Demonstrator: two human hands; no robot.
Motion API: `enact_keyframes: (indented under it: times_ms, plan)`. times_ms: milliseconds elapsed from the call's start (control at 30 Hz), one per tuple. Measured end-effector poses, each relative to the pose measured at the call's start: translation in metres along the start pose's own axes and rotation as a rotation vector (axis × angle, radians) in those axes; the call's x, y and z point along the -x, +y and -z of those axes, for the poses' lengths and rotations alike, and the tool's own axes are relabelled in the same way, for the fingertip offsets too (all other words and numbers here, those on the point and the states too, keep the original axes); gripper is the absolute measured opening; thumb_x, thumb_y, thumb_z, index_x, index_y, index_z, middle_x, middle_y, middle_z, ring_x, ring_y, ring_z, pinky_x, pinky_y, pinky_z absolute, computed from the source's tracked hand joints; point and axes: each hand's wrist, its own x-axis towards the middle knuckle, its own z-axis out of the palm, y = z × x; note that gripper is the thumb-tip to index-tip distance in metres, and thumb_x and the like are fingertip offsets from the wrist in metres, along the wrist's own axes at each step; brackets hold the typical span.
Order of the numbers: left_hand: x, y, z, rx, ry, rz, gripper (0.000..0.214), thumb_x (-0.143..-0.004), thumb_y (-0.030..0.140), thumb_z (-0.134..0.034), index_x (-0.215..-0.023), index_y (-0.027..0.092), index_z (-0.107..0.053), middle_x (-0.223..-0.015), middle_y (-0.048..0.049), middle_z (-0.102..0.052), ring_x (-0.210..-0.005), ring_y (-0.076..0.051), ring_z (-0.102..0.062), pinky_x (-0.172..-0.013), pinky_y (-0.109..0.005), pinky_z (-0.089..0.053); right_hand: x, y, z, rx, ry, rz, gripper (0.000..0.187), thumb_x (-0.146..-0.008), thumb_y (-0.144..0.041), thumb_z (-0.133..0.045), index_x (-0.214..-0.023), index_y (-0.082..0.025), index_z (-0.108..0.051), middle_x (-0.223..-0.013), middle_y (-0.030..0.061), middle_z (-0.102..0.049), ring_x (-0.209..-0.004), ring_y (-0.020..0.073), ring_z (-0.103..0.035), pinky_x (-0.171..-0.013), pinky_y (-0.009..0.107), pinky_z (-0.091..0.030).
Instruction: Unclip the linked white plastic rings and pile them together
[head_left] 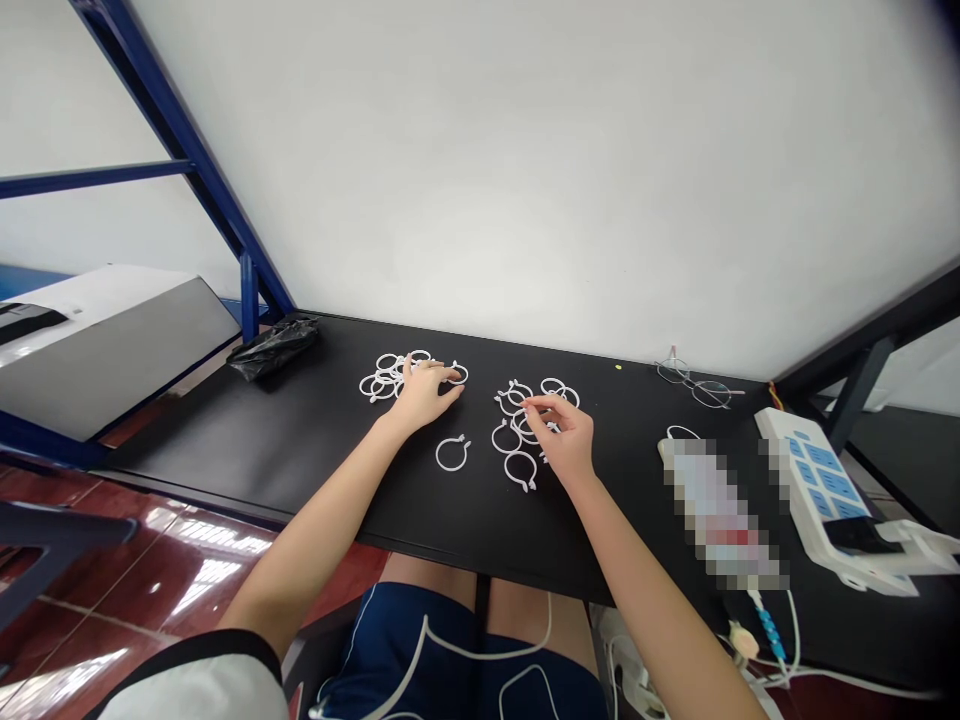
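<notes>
Blue shorts, white cable across them, below worktop's front edge. Left hand loosely spread, ungrasping, over white rings near rear edge. Right hand curled, fingertips at second ring cluster, mid-worktop; cannot tell if gripping. Lone ring between, toward front edge.

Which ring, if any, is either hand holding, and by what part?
Cannot be told for sure: the right hand's fingertips are at the right cluster of white rings, the left hand's at the left cluster, but no grip shows clearly.
</notes>
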Motion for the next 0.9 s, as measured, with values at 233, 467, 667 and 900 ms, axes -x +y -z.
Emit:
enact_keyframes:
  times_ms: [233,467,667,900]
  plan:
    - [0.000,0.006,0.026,0.615,-0.652,-0.191,0.027,-0.076,0.020,-0.065,-0.102,0.018,-0.072,-0.098,-0.0078,-0.074,-0.084,-0.017,-0.069,-0.075,-0.027,-0.054,0.000,-0.001,0.000,-0.014,0.006,0.032,0.009,-0.081,-0.019,-0.063,-0.082,-0.022,-0.072,-0.081,0.0039,-0.073,-0.073,0.0182,-0.069,-0.060,0.029,-0.057]
    - [0.001,0.004,0.022,0.454,-0.823,-0.253,0.029,-0.070,0.015,-0.070,-0.097,0.021,-0.076,-0.096,-0.0053,-0.075,-0.085,-0.017,-0.069,-0.068,-0.023,-0.051,0.000,-0.001,0.000,0.016,0.005,0.017,0.009,-0.082,-0.024,-0.062,-0.081,-0.022,-0.071,-0.081,0.0036,-0.073,-0.072,0.0183,-0.069,-0.060,0.030,-0.058]
    - [0.001,0.006,0.014,0.528,-0.743,-0.159,0.024,-0.073,0.020,-0.071,-0.097,0.018,-0.074,-0.086,-0.0059,-0.076,-0.079,-0.017,-0.071,-0.068,-0.023,-0.053,0.000,-0.002,0.000,0.024,-0.001,0.011,0.009,-0.082,-0.023,-0.062,-0.082,-0.022,-0.071,-0.081,0.0038,-0.073,-0.071,0.0176,-0.069,-0.061,0.030,-0.058]
    - [0.003,0.018,0.000,0.850,-0.403,0.016,0.037,-0.069,0.024,-0.079,-0.103,0.014,-0.068,-0.088,-0.0071,-0.071,-0.082,-0.015,-0.069,-0.077,-0.028,-0.057,0.000,-0.002,-0.002,0.005,-0.060,0.008,0.009,-0.082,-0.024,-0.063,-0.080,-0.022,-0.071,-0.080,0.0040,-0.073,-0.071,0.0180,-0.069,-0.059,0.029,-0.058]
